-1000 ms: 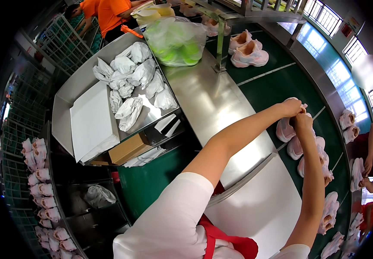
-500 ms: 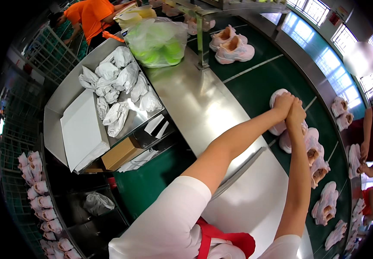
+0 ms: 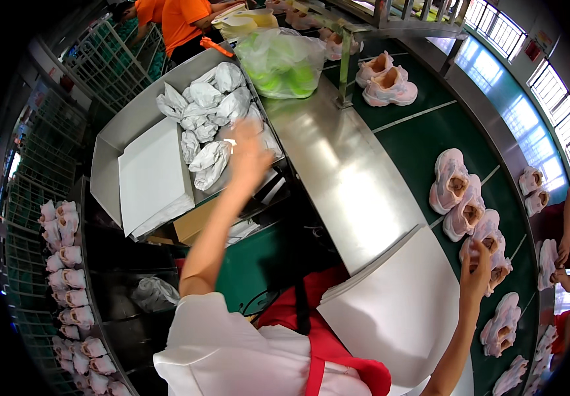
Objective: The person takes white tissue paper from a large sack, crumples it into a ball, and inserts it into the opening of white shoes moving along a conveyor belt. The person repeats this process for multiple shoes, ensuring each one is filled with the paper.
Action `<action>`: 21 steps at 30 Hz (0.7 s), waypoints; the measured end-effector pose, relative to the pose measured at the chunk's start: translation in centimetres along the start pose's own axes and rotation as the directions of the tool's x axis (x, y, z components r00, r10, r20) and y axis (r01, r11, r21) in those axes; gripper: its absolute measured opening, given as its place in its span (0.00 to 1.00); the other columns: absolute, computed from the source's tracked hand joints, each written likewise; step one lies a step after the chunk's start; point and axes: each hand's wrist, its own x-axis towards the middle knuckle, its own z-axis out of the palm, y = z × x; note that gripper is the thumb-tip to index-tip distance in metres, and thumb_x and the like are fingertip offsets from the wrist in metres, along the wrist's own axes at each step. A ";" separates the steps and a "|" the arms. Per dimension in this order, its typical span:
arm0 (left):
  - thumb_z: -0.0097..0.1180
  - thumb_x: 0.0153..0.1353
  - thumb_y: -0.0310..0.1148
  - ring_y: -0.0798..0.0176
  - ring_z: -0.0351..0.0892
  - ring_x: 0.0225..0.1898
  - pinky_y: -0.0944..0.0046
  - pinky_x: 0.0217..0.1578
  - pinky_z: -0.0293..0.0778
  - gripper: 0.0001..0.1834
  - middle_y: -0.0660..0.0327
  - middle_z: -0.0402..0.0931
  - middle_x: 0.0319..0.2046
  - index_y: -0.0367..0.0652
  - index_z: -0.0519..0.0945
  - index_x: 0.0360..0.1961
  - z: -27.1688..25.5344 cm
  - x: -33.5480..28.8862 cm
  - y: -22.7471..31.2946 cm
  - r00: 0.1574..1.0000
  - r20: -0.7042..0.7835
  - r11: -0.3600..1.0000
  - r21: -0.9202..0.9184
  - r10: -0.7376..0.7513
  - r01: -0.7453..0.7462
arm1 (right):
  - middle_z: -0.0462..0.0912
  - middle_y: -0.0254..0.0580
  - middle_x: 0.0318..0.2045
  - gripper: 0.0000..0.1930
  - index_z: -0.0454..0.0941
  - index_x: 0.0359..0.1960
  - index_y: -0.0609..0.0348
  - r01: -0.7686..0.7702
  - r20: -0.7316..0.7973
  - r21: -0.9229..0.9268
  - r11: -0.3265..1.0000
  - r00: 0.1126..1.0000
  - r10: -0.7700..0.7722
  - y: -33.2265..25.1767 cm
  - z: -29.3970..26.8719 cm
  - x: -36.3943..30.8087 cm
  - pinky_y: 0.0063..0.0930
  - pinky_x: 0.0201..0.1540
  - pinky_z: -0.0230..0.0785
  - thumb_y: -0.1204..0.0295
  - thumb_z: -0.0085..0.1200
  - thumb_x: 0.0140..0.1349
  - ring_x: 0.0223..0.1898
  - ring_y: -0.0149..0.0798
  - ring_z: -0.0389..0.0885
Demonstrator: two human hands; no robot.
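My left hand [image 3: 250, 158], smeared by motion, is over the right side of a grey metal tray [image 3: 108, 142]. Beneath and beside it lie several crumpled white paper wads [image 3: 211, 162]; whether it grips one is hidden by the blur. On the green conveyor belt to the right, my right hand [image 3: 475, 269] has its bent fingers at the collar of a pale pink-and-white shoe [image 3: 471, 249]. More shoes of that kind stand close by, among them a pair [image 3: 458, 198] just beyond, with tan linings showing in their openings.
A stack of white paper sheets [image 3: 390, 310] lies before me on the metal ledge [image 3: 344, 178]. White sheets [image 3: 153, 175] also fill the tray's left part. A bag of lime-green items [image 3: 281, 63] sits by a metal post [image 3: 345, 72]. People work across the belt and at the far left.
My left hand has swung left from the shoes on the belt to the paper wads. The right hand has come nearer, to another shoe. The view has shifted left.
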 end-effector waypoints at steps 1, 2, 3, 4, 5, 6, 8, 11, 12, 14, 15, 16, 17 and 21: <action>0.65 0.43 0.31 0.41 0.55 0.62 0.38 0.60 0.50 0.42 0.39 0.60 0.57 0.39 0.60 0.61 0.0 -1.3 -4.1 0.983 0.080 0.972 0.180 -0.167 0.151 | 0.78 0.39 0.36 0.17 0.73 0.50 0.56 -0.040 0.024 0.014 0.999 0.999 0.039 0.2 -0.3 -1.1 0.23 0.33 0.69 0.79 0.54 0.57 0.27 0.30 0.74; 0.64 0.44 0.32 0.41 0.55 0.62 0.40 0.60 0.53 0.41 0.39 0.59 0.57 0.39 0.60 0.61 0.0 -2.7 -6.7 0.953 0.157 0.922 0.332 -0.261 0.198 | 0.78 0.38 0.35 0.17 0.73 0.49 0.56 -0.053 0.066 0.015 0.998 0.997 0.052 0.8 -0.1 -1.8 0.23 0.32 0.69 0.79 0.54 0.57 0.27 0.30 0.74; 0.63 0.46 0.32 0.41 0.56 0.63 0.42 0.60 0.55 0.39 0.39 0.59 0.58 0.39 0.60 0.61 0.0 -3.9 -9.1 0.907 0.213 0.848 0.480 -0.362 0.225 | 0.78 0.38 0.35 0.17 0.73 0.49 0.56 -0.065 0.108 0.018 0.998 0.992 0.062 1.5 0.4 -2.4 0.23 0.32 0.69 0.79 0.54 0.57 0.27 0.30 0.75; 0.63 0.47 0.33 0.41 0.59 0.61 0.45 0.58 0.59 0.38 0.39 0.61 0.57 0.39 0.61 0.59 0.2 -5.1 -12.2 0.894 0.246 0.871 0.423 -0.375 0.248 | 0.78 0.38 0.34 0.17 0.73 0.49 0.56 -0.073 0.147 0.024 0.997 0.987 0.068 1.9 1.0 -2.6 0.23 0.32 0.69 0.79 0.54 0.57 0.27 0.30 0.75; 0.62 0.48 0.35 0.40 0.62 0.59 0.47 0.56 0.62 0.36 0.39 0.62 0.57 0.38 0.62 0.58 0.7 -6.4 -15.2 0.879 0.280 0.891 0.363 -0.385 0.274 | 0.78 0.38 0.33 0.16 0.73 0.49 0.56 -0.035 0.163 0.007 0.999 0.986 0.033 1.7 1.4 -2.6 0.23 0.32 0.69 0.79 0.54 0.57 0.27 0.30 0.75; 0.62 0.49 0.36 0.40 0.65 0.57 0.50 0.54 0.66 0.35 0.38 0.63 0.56 0.37 0.62 0.57 0.5 -6.1 -15.2 0.866 0.322 0.912 0.285 -0.382 0.296 | 0.78 0.38 0.32 0.16 0.73 0.49 0.57 -0.005 0.172 -0.024 1.000 0.985 0.009 1.5 1.5 -2.7 0.22 0.32 0.69 0.79 0.54 0.57 0.27 0.31 0.75; 0.59 0.51 0.38 0.39 0.69 0.53 0.50 0.50 0.68 0.33 0.38 0.69 0.51 0.36 0.62 0.56 0.2 -5.3 -14.8 0.806 0.313 0.864 0.155 -0.503 0.479 | 0.78 0.38 0.31 0.15 0.73 0.48 0.58 0.023 0.175 -0.054 0.998 0.984 -0.013 0.8 1.3 -3.0 0.23 0.33 0.69 0.80 0.53 0.57 0.28 0.32 0.76; 0.56 0.56 0.45 0.46 0.76 0.44 0.56 0.45 0.70 0.30 0.43 0.77 0.39 0.31 0.67 0.51 1.3 -4.3 -15.5 0.754 0.288 0.763 -0.103 -0.591 0.638 | 0.78 0.38 0.31 0.15 0.74 0.48 0.59 -0.011 0.130 -0.013 1.000 0.991 0.013 0.6 0.5 -3.7 0.23 0.33 0.69 0.80 0.53 0.57 0.28 0.32 0.76; 0.56 0.57 0.46 0.49 0.76 0.42 0.58 0.44 0.70 0.30 0.44 0.78 0.38 0.31 0.68 0.50 2.7 -3.9 -16.6 0.745 0.281 0.708 -0.238 -0.605 0.665 | 0.78 0.38 0.31 0.15 0.74 0.48 0.59 -0.007 0.127 -0.014 1.000 0.992 0.009 0.5 0.3 -3.7 0.23 0.33 0.69 0.80 0.53 0.58 0.28 0.31 0.76; 0.57 0.58 0.50 0.59 0.75 0.39 0.62 0.43 0.69 0.31 0.48 0.78 0.37 0.30 0.72 0.48 6.1 -4.2 -21.1 0.671 0.409 0.427 -0.542 -0.619 0.724 | 0.78 0.38 0.31 0.15 0.74 0.48 0.59 -0.002 0.123 -0.002 1.000 0.992 0.003 0.3 0.1 -3.8 0.23 0.34 0.69 0.80 0.53 0.58 0.29 0.31 0.76; 0.56 0.58 0.49 0.58 0.76 0.40 0.62 0.44 0.69 0.30 0.48 0.78 0.38 0.30 0.72 0.49 7.1 -4.3 -22.6 0.686 0.383 0.484 -0.502 -0.619 0.717 | 0.78 0.38 0.31 0.15 0.74 0.48 0.59 0.002 0.113 -0.004 1.000 0.994 -0.001 0.2 0.0 -4.1 0.23 0.34 0.70 0.80 0.53 0.58 0.29 0.31 0.76; 0.55 0.59 0.48 0.58 0.76 0.41 0.62 0.44 0.69 0.30 0.47 0.78 0.40 0.30 0.72 0.49 7.5 -4.3 -23.4 0.701 0.355 0.537 -0.460 -0.619 0.707 | 0.79 0.38 0.31 0.15 0.74 0.48 0.58 0.008 0.104 -0.006 1.000 0.995 -0.007 0.1 -0.2 -4.2 0.23 0.34 0.70 0.80 0.53 0.58 0.29 0.31 0.76; 0.55 0.59 0.47 0.57 0.76 0.42 0.62 0.45 0.69 0.29 0.46 0.78 0.41 0.30 0.72 0.50 7.8 -4.4 -24.3 0.716 0.325 0.588 -0.413 -0.618 0.695 | 0.79 0.38 0.31 0.15 0.75 0.48 0.58 0.015 0.095 -0.006 1.000 0.995 -0.014 0.0 -0.3 -4.4 0.23 0.34 0.70 0.81 0.53 0.58 0.29 0.31 0.76; 0.56 0.58 0.44 0.43 0.70 0.49 0.53 0.50 0.66 0.28 0.43 0.72 0.46 0.33 0.71 0.52 6.6 -1.8 -18.1 0.886 -0.009 0.867 0.202 -0.463 0.455 | 0.80 0.39 0.31 0.15 0.75 0.48 0.58 -0.077 -0.048 -0.060 0.995 0.996 0.074 0.1 -1.5 -6.7 0.22 0.35 0.70 0.81 0.53 0.58 0.29 0.31 0.76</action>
